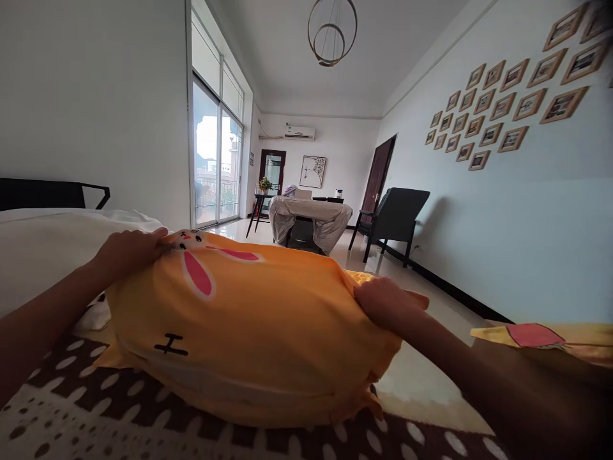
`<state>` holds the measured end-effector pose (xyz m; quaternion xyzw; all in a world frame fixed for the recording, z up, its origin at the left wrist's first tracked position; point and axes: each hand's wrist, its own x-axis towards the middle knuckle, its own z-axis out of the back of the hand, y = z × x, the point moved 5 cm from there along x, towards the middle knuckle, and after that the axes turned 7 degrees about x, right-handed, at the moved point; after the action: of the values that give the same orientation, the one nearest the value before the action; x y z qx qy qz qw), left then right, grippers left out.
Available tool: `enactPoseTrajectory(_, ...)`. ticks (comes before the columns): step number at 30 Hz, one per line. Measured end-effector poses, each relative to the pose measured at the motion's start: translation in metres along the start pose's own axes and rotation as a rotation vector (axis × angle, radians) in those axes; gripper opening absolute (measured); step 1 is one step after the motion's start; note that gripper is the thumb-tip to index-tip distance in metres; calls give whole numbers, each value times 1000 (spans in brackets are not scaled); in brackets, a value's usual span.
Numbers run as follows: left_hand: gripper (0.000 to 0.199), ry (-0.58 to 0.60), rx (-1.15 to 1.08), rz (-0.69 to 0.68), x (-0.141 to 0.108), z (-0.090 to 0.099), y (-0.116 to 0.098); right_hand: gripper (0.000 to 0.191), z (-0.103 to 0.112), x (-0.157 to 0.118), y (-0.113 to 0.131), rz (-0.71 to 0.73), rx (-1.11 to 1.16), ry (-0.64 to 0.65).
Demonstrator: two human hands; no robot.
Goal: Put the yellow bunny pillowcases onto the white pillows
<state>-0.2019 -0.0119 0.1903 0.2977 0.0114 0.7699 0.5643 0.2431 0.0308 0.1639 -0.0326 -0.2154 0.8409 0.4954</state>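
Note:
An orange pillow [258, 319] with a printed rabbit face, pink ears and a black letter fills the lower middle of the view. It stands tilted on a brown and white dotted cover [71, 415]. My left hand [131, 246] grips its upper left corner, beside the rabbit's face. At the upper right corner, my right hand [383, 300] is closed on the pillow's fabric, with part of the fingers hidden in the folds. Along the pillow's lower side runs a paler strip.
White bedding [57, 249] lies at the left. Yellow and pink fabric [541, 335] shows at the right edge. Farther off stand a covered table [311, 214] and a dark chair [397, 217]. Sliding glass doors [218, 153] are at the left.

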Motion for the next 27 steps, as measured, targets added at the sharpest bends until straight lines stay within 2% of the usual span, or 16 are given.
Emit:
enactPoseTrajectory(4, 45, -81, 0, 21, -6, 21, -12, 20, 7, -5, 6, 34, -21, -52)
enactPoseTrajectory(7, 34, -106, -126, 0, -15, 38, -34, 22, 26, -5, 19, -12, -12, -151)
enactPoseTrajectory(10, 27, -193, -314, -19, -25, 59, -58, 22, 50, -2, 43, 8, 29, -277)
enactPoseTrajectory(12, 27, -280, -463, 5, -28, 72, -65, 21, 63, 1, 54, 26, 53, -349)
enactPoseTrajectory(14, 30, -369, -557, 43, -27, 81, -62, 19, 71, 5, 49, -12, 70, -395)
enactPoseTrajectory(17, 37, -499, -594, 188, -18, 84, -34, 20, 76, 12, 6, -206, 93, -404)
enactPoseTrajectory(19, 37, -556, -566, 328, -14, 77, -9, 27, 76, 14, -40, -388, 124, -403)
enactPoseTrajectory(21, 35, -547, -459, 384, -12, 62, 4, 36, 73, 11, -88, -603, 183, -415)
enactPoseTrajectory(22, 34, -513, -395, 355, -11, 53, 4, 39, 69, 9, -107, -689, 200, -416)
enactPoseTrajectory(24, 33, -369, -333, 159, -10, 26, -12, 41, 58, 8, -134, -778, 213, -423)
enactPoseTrajectory(27, 35, -87, -522, -232, -10, -16, -49, 33, 27, 12, -149, -719, 262, -387)
